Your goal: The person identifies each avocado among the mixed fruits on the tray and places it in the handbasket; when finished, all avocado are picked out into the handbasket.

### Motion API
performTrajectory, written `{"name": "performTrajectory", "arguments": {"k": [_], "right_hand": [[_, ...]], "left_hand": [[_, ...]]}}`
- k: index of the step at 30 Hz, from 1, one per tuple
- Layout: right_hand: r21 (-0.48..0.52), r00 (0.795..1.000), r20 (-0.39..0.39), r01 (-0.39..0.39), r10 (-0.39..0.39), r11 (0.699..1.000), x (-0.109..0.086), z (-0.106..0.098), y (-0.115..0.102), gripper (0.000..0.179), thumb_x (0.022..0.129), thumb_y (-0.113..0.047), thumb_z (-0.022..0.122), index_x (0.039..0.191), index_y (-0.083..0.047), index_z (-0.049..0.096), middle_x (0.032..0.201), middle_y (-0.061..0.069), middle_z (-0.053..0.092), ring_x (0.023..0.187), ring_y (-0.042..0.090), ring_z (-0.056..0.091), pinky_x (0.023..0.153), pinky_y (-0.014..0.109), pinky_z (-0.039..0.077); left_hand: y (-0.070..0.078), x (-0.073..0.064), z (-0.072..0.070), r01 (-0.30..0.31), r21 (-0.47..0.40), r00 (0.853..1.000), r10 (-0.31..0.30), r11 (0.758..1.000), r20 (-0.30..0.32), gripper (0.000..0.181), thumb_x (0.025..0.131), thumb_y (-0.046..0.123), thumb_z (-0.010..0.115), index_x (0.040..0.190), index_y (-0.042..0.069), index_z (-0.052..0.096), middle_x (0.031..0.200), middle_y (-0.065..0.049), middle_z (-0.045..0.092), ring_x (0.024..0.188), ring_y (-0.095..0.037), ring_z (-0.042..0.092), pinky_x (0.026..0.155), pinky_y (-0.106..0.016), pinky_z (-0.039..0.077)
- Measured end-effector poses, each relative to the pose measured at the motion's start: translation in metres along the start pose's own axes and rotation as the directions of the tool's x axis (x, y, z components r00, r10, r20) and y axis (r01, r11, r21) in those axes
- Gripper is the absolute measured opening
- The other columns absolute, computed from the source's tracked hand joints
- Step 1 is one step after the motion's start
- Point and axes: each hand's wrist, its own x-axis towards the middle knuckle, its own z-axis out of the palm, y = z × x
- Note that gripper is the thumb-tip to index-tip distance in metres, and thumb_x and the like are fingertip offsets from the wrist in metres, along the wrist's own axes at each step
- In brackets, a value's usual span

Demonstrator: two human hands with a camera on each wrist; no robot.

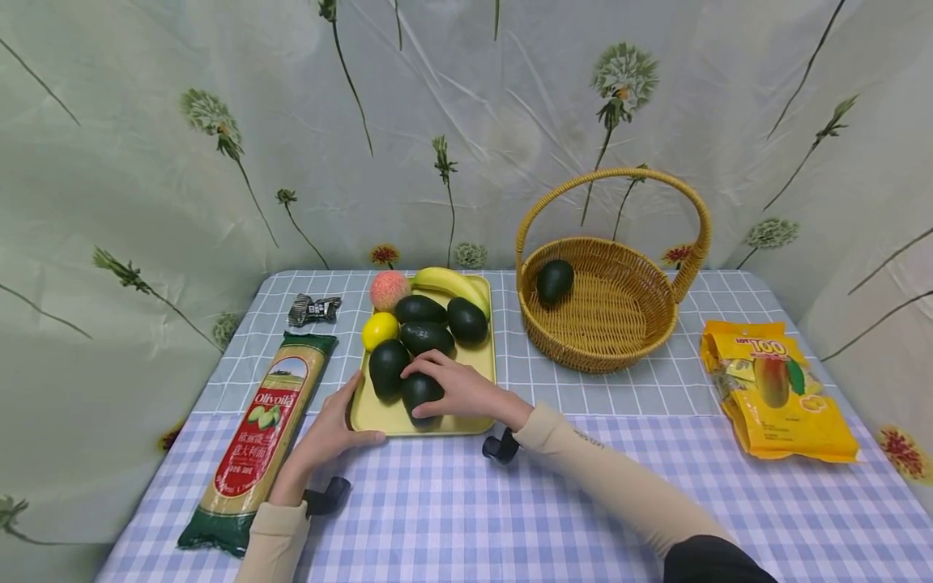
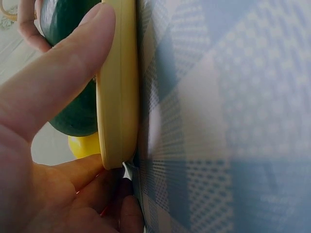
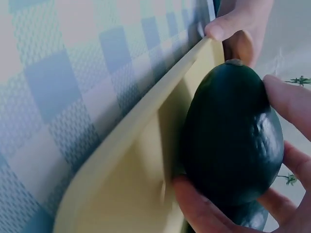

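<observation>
Fingers and thumb of my right hand [image 1: 462, 390] grip a dark green avocado [image 3: 233, 136] at the front of the yellow tray [image 1: 474, 425]. Around the tray's front left corner, my left hand [image 1: 331, 429] holds the rim, thumb [image 2: 92, 39] along the front side and fingers on the left side. Several more avocados [image 1: 467, 321] lie in the tray, one of them right beside the gripped one. A lemon [image 1: 381, 331], a peach [image 1: 389, 290] and a banana [image 1: 452, 285] lie toward its back.
A wicker basket [image 1: 605, 356] with a tall handle stands right of the tray, one avocado [image 1: 555, 282] inside. On the left lie a spaghetti pack [image 1: 258, 437] and a small black wrapped packet [image 1: 314, 309]. A yellow candy bag [image 1: 780, 393] lies far right.
</observation>
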Motion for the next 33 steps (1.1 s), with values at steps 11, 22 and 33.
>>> {"name": "performTrajectory", "arguments": {"k": [11, 22, 33], "right_hand": [[0.224, 0.997, -0.022, 0.072, -0.069, 0.972, -0.024, -0.022, 0.012, 0.049, 0.085, -0.027, 0.074, 0.129, -0.018, 0.055, 0.137, 0.002, 0.043, 0.117, 0.018, 0.046, 0.085, 0.033, 0.049], [0.306, 0.983, -0.179, 0.083, -0.028, 0.948, -0.074, -0.089, 0.047, 0.049, 0.085, -0.013, 0.072, 0.131, -0.011, 0.053, 0.142, 0.015, 0.038, 0.107, 0.028, 0.053, 0.083, 0.041, 0.05], [0.371, 0.94, -0.275, -0.091, 0.203, 0.924, -0.124, -0.153, 0.088, 0.055, 0.091, -0.014, 0.066, 0.14, -0.013, 0.042, 0.145, 0.01, 0.031, 0.108, 0.037, 0.054, 0.087, 0.036, 0.048]], "left_hand": [[-0.002, 0.0, 0.002, -0.02, -0.007, 1.0, 0.02, 1.0, -0.004, 0.114, 0.069, 0.028, 0.086, 0.15, -0.005, 0.013, 0.152, -0.029, 0.019, 0.136, -0.046, 0.02, 0.108, -0.059, 0.018], [-0.004, -0.001, 0.001, -0.072, -0.005, 0.997, 0.072, 0.997, -0.025, 0.115, 0.068, 0.026, 0.087, 0.15, -0.007, 0.014, 0.151, -0.029, 0.021, 0.135, -0.047, 0.021, 0.108, -0.059, 0.017], [-0.003, 0.0, 0.002, -0.069, -0.008, 0.997, 0.069, 0.998, -0.022, 0.115, 0.067, 0.027, 0.088, 0.15, -0.006, 0.015, 0.151, -0.029, 0.021, 0.135, -0.046, 0.021, 0.108, -0.059, 0.018]]}}
